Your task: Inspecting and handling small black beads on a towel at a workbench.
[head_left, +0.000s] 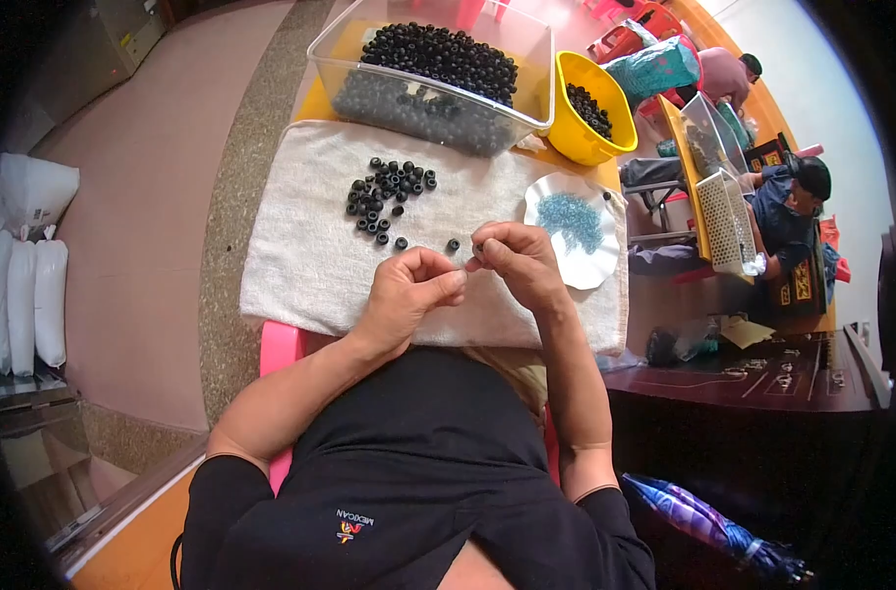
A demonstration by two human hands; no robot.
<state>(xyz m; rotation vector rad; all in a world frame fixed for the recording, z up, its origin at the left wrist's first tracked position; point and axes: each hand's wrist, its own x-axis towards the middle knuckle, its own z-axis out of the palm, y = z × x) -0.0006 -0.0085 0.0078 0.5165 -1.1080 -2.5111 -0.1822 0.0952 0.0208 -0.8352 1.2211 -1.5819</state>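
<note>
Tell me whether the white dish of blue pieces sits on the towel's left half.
No, the white dish lies on the right of the towel, beyond the loose black beads.

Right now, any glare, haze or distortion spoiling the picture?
Head view: speckled floor strip bows, corners go black; same view: pale surface at upper right looks washed out; same view: front wall of clear tub looks hazy; same view: fine detail between left hand and right hand is hard to resolve.

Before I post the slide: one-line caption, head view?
Left hand and right hand close together over a white towel bearing loose black beads and a scalloped white dish of blue beads.
</note>
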